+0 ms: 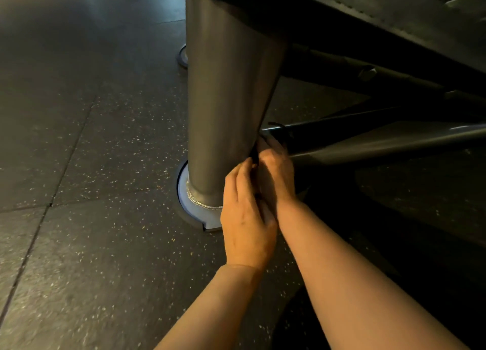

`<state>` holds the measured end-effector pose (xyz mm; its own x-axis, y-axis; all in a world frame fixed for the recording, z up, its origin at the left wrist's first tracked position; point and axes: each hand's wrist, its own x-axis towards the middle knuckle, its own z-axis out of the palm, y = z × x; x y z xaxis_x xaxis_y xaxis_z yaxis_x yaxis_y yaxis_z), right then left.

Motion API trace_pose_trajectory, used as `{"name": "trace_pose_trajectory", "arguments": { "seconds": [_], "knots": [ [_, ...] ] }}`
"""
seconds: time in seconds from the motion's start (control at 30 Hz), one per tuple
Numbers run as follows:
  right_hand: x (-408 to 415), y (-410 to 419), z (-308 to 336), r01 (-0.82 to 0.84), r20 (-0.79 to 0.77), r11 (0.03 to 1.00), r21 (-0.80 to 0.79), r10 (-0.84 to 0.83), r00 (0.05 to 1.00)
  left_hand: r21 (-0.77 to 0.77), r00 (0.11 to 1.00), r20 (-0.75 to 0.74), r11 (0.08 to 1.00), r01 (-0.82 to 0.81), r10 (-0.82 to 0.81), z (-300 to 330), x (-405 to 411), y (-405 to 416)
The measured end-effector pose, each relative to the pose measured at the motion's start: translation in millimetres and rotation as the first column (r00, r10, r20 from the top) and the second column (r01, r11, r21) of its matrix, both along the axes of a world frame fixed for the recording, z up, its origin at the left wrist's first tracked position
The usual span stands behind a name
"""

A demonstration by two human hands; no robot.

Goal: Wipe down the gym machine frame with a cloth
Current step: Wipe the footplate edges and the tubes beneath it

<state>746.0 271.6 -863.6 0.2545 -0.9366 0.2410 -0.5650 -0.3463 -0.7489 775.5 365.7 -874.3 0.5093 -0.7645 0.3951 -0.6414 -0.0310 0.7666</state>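
The gym machine's thick grey metal leg (226, 100) stands on a round pale foot plate (184, 189) on the floor. My left hand (247, 218) and my right hand (276, 171) are pressed together at the leg's lower right edge. Between them shows only a thin strip of a dark cloth (254, 155); the rest is hidden by the hands. My left hand's fingers curl in and pinch it. My right hand's fingers curl round the back edge of the leg with the cloth under them.
A dark horizontal frame tube (381, 142) runs right from the leg, just behind my right hand. A black padded bench (342, 13) overhangs at top right. Speckled rubber floor tiles (92, 165) lie to the left. A second foot plate (182, 56) sits farther back.
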Motion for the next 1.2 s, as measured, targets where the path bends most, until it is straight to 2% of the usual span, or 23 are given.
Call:
{"name": "trace_pose_trajectory", "arguments": {
  "seconds": [0.07,0.13,0.2,0.27,0.3,0.4,0.47,0.53,0.63,0.67,0.73,0.8,0.87,0.93,1.03,1.1,1.17,1.2],
  "knots": [
    [-4,-18,7,-0.099,-0.075,0.989,0.107,0.107,0.991,0.077,0.998,0.015,0.996,0.052,-0.054,0,3,-5],
    [-16,-46,9,0.001,-0.268,0.973,0.23,0.062,0.961,0.194,0.985,0.095,0.974,0.12,-0.141,3,4,-13],
    [-32,-65,10,0.14,-0.395,0.977,0.162,-0.066,0.916,0.324,0.972,0.133,0.935,0.143,-0.194,6,1,-22],
    [-45,-63,9,0.242,-0.398,0.96,0.14,-0.169,0.901,0.421,0.965,0.156,0.897,0.13,-0.213,7,-1,-28],
    [-46,-56,5,0.242,-0.381,0.966,0.09,-0.191,0.904,0.458,0.959,0.176,0.881,0.121,-0.223,6,-1,-30],
    [-34,-36,-10,-0.028,-0.393,0.994,-0.108,-0.016,0.919,0.487,0.929,0.281,0.87,0.079,-0.242,0,-3,-32],
    [-31,-38,-10,-0.097,-0.359,0.993,-0.063,0.068,0.931,0.535,0.908,0.332,0.844,0.043,-0.257,3,-7,-34],
    [-34,-45,-2,-0.06,-0.373,0.998,0.028,0.066,0.926,0.584,0.896,0.363,0.811,-0.006,-0.255,6,-12,-40],
    [-36,-43,2,0.089,-0.426,0.993,-0.08,-0.115,0.897,0.58,0.913,0.333,0.815,-0.002,-0.234,10,-13,-46],
    [-36,-36,4,0.151,-0.359,0.983,-0.099,-0.177,0.917,0.559,0.937,0.273,0.829,0.029,-0.217,11,-11,-46],
    [-36,-19,7,0.3,0.02,0.954,0.003,-0.3,0.954,0.42,0.987,0.073,0.902,0.102,-0.146,14,-6,-44],
    [-34,-1,20,0.376,0.422,0.925,0.059,-0.365,0.83,0.126,0.985,-0.11,0.981,0.146,-0.132,25,-7,-41],
    [-31,12,46,0.418,0.644,0.906,-0.067,-0.281,0.711,-0.162,0.973,-0.184,0.98,0.111,-0.141,44,-11,-39],
    [-27,16,72,0.397,0.742,0.909,-0.125,-0.18,0.646,-0.345,0.959,-0.236,0.936,0.067,-0.156,65,-15,-41],
    [-26,12,100,0.319,0.844,0.947,0.034,-0.198,0.499,-0.455,0.961,-0.246,0.891,0.002,-0.128,82,-17,-45],
    [-35,4,108,0.315,0.897,0.93,0.192,-0.296,0.329,-0.469,0.969,-0.22,0.883,-0.004,-0.112,82,-19,-46],
    [-49,-9,114,0.348,0.91,0.872,0.346,-0.401,0.102,-0.438,0.973,-0.186,0.898,0.041,-0.136,84,-23,-47],
    [-53,-13,116,0.38,0.895,0.839,0.388,-0.441,0.061,-0.417,0.97,-0.181,0.906,0.073,-0.161,86,-26,-48]
  ]
}}
